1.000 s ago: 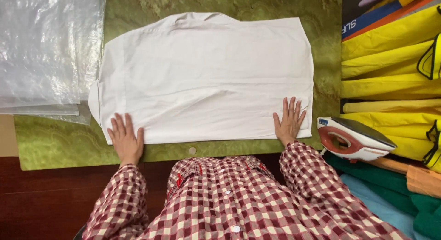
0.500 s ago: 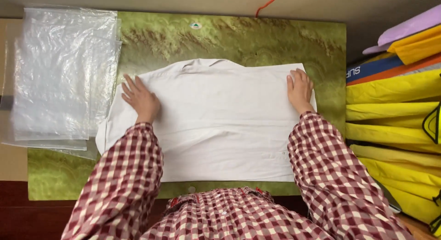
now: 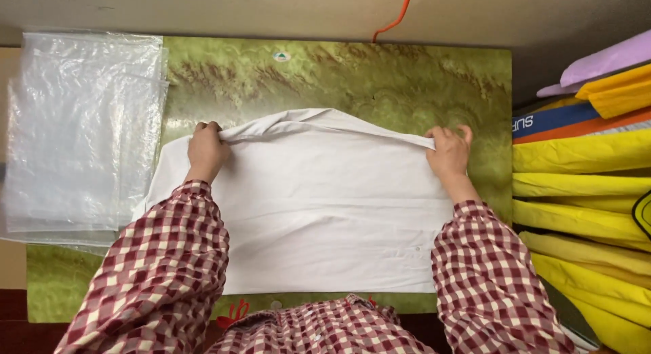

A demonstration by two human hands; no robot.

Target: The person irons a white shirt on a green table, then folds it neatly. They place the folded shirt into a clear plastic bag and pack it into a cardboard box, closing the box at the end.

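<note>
Both hands have closed since a moment ago and lifted the far edge of the white shirt (image 3: 319,211). The left hand (image 3: 205,150) and right hand (image 3: 447,152) each pinch one far corner. The shirt lies in the middle of the green board (image 3: 352,72). Keeping both corners level should make a straight fold.

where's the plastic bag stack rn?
Head view, far left: the clear plastic bags lie overlapping the green board's left edge, just beyond the left hand gripping the white garment.
</note>
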